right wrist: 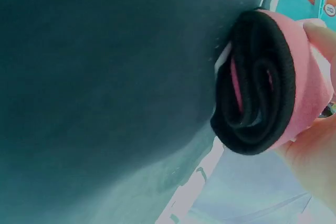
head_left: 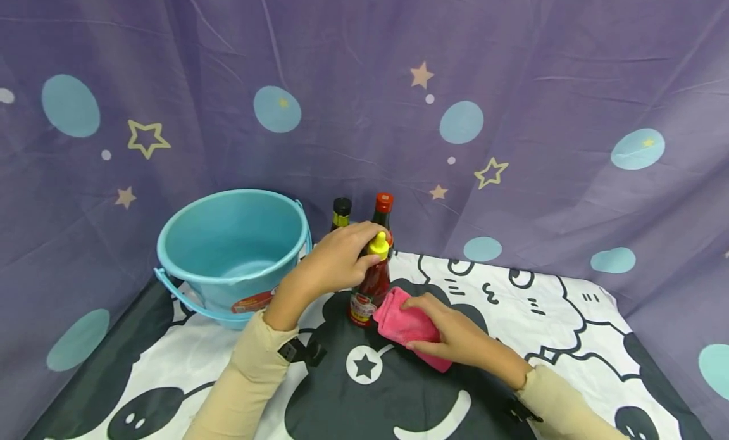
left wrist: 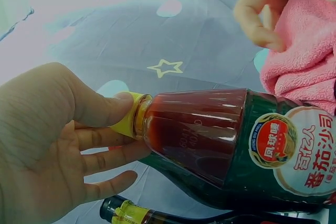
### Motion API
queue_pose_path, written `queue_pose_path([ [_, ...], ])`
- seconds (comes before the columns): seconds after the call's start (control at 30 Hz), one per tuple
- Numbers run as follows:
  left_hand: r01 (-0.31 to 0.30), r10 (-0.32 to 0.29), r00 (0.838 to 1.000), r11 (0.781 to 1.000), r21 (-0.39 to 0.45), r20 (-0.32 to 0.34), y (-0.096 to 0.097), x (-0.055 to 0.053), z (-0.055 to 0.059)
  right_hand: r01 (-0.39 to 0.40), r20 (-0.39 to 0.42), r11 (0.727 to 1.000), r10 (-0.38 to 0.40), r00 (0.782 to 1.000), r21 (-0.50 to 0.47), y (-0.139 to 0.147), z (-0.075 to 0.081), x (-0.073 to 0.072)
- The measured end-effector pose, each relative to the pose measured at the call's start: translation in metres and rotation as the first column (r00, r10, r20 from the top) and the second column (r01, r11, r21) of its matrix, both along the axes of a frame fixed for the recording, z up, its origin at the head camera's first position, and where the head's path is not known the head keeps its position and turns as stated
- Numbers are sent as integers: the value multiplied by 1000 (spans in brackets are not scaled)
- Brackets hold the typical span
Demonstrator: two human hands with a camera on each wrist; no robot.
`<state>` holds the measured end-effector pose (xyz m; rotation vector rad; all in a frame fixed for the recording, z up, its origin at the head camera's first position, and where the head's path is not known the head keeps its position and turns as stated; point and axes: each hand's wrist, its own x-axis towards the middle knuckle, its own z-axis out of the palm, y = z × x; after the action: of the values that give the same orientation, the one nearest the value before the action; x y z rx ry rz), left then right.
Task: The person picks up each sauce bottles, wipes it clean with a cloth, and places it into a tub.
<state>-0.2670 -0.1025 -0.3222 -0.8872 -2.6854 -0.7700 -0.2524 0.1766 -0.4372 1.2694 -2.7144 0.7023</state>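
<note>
A ketchup bottle (head_left: 373,282) with a yellow nozzle cap (head_left: 378,245) stands upright near the middle of the cloth-covered surface. My left hand (head_left: 336,256) pinches it at the cap, thumb on the near side and fingers behind, as the left wrist view shows. The bottle's round label (left wrist: 273,140) faces that camera. In my right hand (head_left: 447,329) is a folded pink towel (head_left: 404,320), gripped between thumb and fingers just right of the bottle's base. Its dark inner layers (right wrist: 257,82) show at the rolled end in the right wrist view.
Behind the ketchup stand a black-capped bottle (head_left: 342,212) and a red-capped bottle (head_left: 384,206), partly hidden by my left hand. A light blue bucket (head_left: 233,237) with its handle down sits to the left. A purple curtain (head_left: 364,161) hangs behind everything.
</note>
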Motion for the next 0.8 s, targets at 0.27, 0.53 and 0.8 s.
queue_pose_path([
  [0.27, -7, 7, 1000, 1000, 2, 6, 1, 0, 0, -46, -59, 999, 46, 997, -3, 3, -7, 1],
  [0.53, 2, -2, 1000, 1000, 5, 15, 0, 0, -1, -92, -218, 996, 86, 972, -15, 0, 5, 5],
  [0.8, -5, 5, 1000, 1000, 13, 20, -1, 1, -1, -112, -168, 980, 84, 982, -167, 0, 55, 15],
])
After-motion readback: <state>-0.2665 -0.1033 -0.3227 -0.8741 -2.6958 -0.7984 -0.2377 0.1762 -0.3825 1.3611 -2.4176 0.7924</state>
